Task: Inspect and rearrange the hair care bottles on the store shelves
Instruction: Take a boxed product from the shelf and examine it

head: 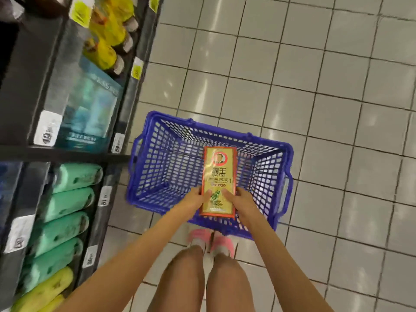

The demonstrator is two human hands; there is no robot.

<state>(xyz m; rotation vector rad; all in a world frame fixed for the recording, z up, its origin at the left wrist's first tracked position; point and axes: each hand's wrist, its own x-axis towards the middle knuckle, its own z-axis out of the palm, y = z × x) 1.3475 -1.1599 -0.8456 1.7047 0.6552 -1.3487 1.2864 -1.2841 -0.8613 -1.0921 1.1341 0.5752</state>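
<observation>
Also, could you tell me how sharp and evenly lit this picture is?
Head view: shelves at left motion-blurred, tags smeared; box held by left hand and right hand fairly sharp; glare streaks on the floor; wide-angle lens bows the tile lines.

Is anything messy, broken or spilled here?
Nothing looks spilled or broken. The left hand and right hand hold the gold box over the blue basket on the floor tiles. The green bottles line up neatly on the shelf. The picture is blurry, so tiny damage could hide.
</observation>
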